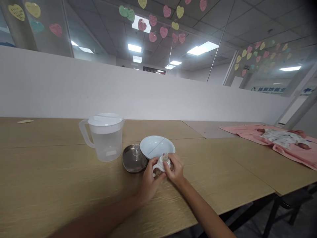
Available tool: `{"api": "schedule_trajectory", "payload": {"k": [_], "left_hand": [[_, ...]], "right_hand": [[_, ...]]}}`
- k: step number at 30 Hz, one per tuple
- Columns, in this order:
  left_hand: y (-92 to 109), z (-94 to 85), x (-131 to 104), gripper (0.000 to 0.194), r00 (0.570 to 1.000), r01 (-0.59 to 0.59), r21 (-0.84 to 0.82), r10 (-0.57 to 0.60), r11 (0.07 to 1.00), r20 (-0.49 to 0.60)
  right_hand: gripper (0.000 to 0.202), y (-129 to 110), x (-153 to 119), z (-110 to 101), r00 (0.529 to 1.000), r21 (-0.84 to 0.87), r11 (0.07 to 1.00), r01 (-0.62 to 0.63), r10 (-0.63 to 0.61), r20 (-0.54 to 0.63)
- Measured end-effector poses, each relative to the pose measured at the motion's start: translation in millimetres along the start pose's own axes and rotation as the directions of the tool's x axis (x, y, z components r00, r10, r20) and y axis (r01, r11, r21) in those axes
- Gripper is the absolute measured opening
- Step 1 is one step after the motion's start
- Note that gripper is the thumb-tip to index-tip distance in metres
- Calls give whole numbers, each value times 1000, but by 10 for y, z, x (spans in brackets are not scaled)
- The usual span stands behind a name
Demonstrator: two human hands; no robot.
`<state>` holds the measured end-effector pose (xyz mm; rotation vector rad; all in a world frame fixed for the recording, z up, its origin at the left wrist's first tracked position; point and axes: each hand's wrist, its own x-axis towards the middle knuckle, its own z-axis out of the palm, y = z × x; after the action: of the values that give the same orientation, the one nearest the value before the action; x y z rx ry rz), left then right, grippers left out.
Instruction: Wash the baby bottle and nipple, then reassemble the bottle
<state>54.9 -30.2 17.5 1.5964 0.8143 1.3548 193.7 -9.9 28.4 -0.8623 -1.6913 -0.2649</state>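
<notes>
The bowl point(155, 143) sits just beyond the left hand point(150, 181) and right hand point(176, 169), blocking the way forward to the wall point(148, 96). Left of it, the tray point(130, 162) and taller jug point(109, 145) stand close together, obstructing that side. Rightward, the surface point(215, 165) lies open to the pink blanket point(250, 135).

The fingers point(174, 159) are covering much of the baby bottle point(161, 162), which is hiding part of the bowl point(151, 143). The bottom edge is cutting off both forearms point(204, 210), the right edge the pink cloth point(248, 132). Writing on the yellow heart-shaped note point(16, 12) is looking too small to read.
</notes>
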Motion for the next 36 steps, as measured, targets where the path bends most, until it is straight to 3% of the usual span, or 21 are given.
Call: {"api": "schedule_trajectory", "payload": {"k": [12,15,17,18,20,21,23,27,30,33,36], "left_hand": [[15,-38,-9,51,999,-1,129,-3,992,36],[48,-217,119,63,977,-174,273,130,946,171],[93,-392,282,55,916,-378,375,281,846,287],[112,-485,380,42,906,-422,428,355,799,230],[123,-662,580,31,915,-350,532,403,771,19],[109,-743,669,33,916,-298,576,398,761,-52],[45,-883,803,41,929,-224,681,363,697,-66],[-133,-1047,876,51,964,-258,848,186,463,192],[-142,-1082,869,38,969,-239,898,35,370,244],[98,-1124,899,24,983,-152,932,-43,328,176],[580,-1163,915,20,983,-149,930,-51,335,176]], "right_hand": [[15,59,-48,12,996,68,996,-53,49,69],[16,69,-52,9,996,69,997,-43,38,82],[15,72,-53,9,996,71,997,-38,32,82],[15,73,-52,10,996,74,997,-39,33,83],[16,73,-50,16,996,82,996,-43,36,87],[17,72,-49,19,995,88,995,-45,37,91],[18,72,-44,27,994,98,994,-45,35,101],[22,83,-43,38,992,108,992,-60,47,115],[30,100,-60,45,990,97,991,-88,76,121],[39,123,-87,61,987,85,988,-127,118,107],[48,153,-112,91,983,106,981,-165,155,96]]}}
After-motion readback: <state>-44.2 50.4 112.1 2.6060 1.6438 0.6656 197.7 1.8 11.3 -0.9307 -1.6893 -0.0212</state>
